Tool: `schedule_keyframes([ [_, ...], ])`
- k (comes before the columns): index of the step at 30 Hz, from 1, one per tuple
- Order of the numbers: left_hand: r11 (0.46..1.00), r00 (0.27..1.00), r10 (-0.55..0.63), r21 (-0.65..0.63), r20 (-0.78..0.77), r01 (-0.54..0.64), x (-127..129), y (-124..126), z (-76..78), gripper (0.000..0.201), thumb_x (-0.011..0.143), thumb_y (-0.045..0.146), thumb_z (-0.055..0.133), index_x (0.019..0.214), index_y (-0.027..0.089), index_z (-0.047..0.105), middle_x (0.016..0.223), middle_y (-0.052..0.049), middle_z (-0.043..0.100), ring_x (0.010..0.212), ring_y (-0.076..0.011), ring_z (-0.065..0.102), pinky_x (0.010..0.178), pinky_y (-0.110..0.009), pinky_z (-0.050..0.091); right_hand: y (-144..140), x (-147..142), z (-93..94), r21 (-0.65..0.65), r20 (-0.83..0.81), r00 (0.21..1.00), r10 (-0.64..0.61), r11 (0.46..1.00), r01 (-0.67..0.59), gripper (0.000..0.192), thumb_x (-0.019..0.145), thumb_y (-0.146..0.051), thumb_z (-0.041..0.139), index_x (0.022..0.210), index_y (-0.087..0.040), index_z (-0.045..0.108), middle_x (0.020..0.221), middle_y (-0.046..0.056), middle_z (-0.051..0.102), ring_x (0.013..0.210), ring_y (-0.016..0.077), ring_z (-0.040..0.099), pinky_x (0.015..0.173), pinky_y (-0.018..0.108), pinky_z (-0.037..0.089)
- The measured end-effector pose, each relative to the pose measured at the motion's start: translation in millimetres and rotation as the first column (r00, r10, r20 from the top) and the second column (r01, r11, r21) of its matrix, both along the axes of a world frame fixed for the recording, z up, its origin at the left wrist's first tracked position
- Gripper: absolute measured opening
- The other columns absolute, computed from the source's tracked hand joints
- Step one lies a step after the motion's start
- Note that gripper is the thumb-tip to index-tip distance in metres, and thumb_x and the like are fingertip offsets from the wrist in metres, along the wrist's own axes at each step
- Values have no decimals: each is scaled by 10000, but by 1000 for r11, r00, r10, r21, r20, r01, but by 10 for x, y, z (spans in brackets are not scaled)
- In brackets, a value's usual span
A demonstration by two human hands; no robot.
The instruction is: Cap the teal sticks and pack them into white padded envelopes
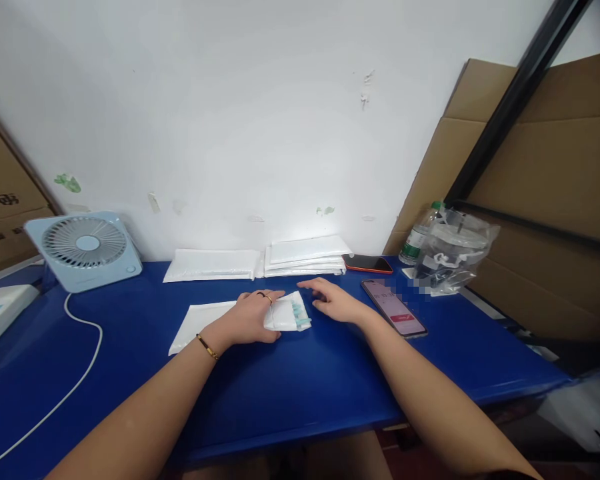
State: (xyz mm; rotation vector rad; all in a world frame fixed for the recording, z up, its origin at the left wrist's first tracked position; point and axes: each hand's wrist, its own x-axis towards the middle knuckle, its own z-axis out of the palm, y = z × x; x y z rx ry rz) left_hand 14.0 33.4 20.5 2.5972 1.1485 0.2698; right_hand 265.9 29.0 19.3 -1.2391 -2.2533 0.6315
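A white padded envelope (200, 320) lies on the blue table (290, 393), its right end showing teal markings or contents that I cannot make out. My left hand (250, 317) is over its middle, thumb at the near edge and fingers across the top, gripping it. A ring and a bracelet are on this hand and wrist. Just right of the envelope's end hovers my right hand (333, 300), with its fingers apart and nothing in them. Behind both hands, more white padded envelopes (213, 263) lie along the wall, with a stack of them (307, 253) on the right.
A light blue fan (87, 247) stands at left with a white cable (97, 340). On the right are a lit phone (395, 310), a dark red-edged phone (369, 264), a green-capped bottle (415, 240) and a cup in a clear bag (453, 257). Cardboard (565, 160) borders the right side.
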Motion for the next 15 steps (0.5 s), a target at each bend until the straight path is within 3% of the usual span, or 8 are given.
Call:
schedule_keyframes([
  [2,993,995,-102,-63,-6,102,-20,-4,75,718,649,311,607,1327,295,371,1351,-60,461,1186,-277,460,1066,-486,159,-5,-52,1,67,64,988,137,988,-142,472,732,-66,530,1168,-241,574,1151,54,566,999,161,538,855,305,424],
  [5,980,984,-177,-102,-33,173,-71,-65,183,720,640,193,557,1315,346,356,1369,-10,446,1198,-247,460,1082,-510,98,-94,-142,40,65,142,964,226,969,-237,288,761,-116,551,1012,-208,657,928,34,628,805,136,580,716,242,438],
  [7,990,989,-139,-33,-49,137,-111,-176,223,795,621,144,541,1348,344,290,1375,-17,436,1251,-245,401,1076,-503,135,-190,-190,68,100,192,958,213,967,-235,285,776,-133,553,1038,-201,643,858,26,622,708,119,567,653,222,422],
  [9,993,997,-64,94,-52,69,-144,-354,228,766,618,99,525,1322,325,328,1358,-28,447,1262,-238,379,1068,-482,174,-292,-226,78,164,256,945,203,954,-250,296,787,-126,548,1062,-206,624,854,24,615,718,121,561,659,219,408],
  [12,968,999,6,252,-43,5,-168,-704,180,480,674,105,533,1119,284,516,1266,-38,508,1132,-221,489,1033,-433,251,-429,-254,65,214,338,916,218,930,-301,191,832,-152,516,968,-202,640,856,24,603,760,125,563,670,216,393],
  [15,942,998,24,336,-62,-2,-169,-1030,75,189,780,206,531,953,254,588,1144,-41,573,997,-208,555,937,-404,345,-569,-265,56,273,359,915,186,916,-294,144,852,-207,509,902,-198,644,903,39,585,799,138,553,669,227,390],
])
